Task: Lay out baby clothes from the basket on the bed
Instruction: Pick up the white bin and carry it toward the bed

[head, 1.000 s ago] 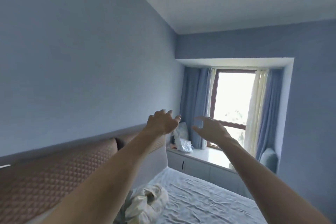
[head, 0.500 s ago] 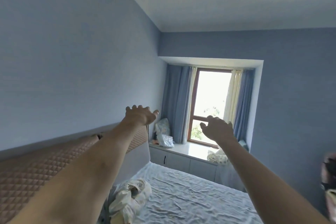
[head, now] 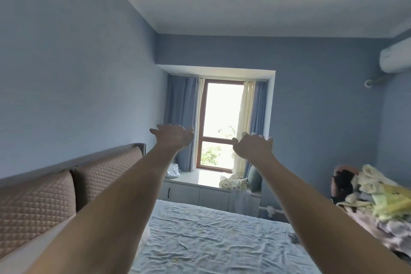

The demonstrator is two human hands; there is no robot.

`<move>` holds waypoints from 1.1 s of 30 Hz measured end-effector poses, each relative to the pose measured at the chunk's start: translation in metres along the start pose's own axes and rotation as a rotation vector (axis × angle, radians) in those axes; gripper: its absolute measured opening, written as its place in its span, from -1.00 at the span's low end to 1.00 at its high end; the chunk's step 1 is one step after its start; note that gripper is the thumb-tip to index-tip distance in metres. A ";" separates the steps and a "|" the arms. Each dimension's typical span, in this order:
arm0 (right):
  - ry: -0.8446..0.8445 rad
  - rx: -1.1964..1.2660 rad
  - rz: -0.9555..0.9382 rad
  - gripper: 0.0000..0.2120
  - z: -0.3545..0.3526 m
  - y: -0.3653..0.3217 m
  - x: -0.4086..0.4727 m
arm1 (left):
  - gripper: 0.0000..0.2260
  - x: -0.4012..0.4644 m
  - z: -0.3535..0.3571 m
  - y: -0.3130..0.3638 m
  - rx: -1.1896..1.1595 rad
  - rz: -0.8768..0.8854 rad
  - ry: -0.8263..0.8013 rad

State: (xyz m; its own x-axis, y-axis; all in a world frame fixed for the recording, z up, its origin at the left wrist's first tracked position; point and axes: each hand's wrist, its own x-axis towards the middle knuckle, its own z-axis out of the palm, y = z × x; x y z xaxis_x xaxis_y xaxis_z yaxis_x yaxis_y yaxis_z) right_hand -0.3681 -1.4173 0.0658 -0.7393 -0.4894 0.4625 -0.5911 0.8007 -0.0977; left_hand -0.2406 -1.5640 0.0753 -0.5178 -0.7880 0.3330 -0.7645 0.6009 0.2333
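The bed (head: 211, 236) lies below and in front of both hands, its rumpled pale sheet bare of laid-out garments in the visible area, so the task appears barely begun. The heap of baby clothes (head: 378, 196) sits well to the right of the right hand (head: 253, 145), lower in the frame; any basket beneath it is cut off by the frame edge and cannot be confirmed. The left hand (head: 174, 137) is raised toward the window (head: 222, 124), fingers loosely spread, grip wide and holding nothing; the right hand is likewise raised, fingers slightly curled, grip empty. Risk: both hands are extended away from the heap, so a reach across to the right made without looking down could drag several garments at once or topple the pile off its support. Risk: garments set on the creased sheet may not lie flat. Fingertip detail is backlit by the window and hard to resolve. The bed's near edge is hidden behind the forearms.
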 end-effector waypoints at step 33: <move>-0.032 -0.444 1.114 -0.52 -0.169 0.409 -0.396 | -0.44 -0.394 0.037 0.442 -0.406 1.468 -0.369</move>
State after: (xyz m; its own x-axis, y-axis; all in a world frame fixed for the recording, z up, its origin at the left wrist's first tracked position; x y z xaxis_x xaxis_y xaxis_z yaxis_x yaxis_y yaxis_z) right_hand -0.2624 -0.8371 -0.0083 -0.7852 0.5452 0.2937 0.5373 0.8356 -0.1147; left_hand -0.3891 -0.9927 0.0134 -0.7963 0.5452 0.2620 0.5929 0.7892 0.1599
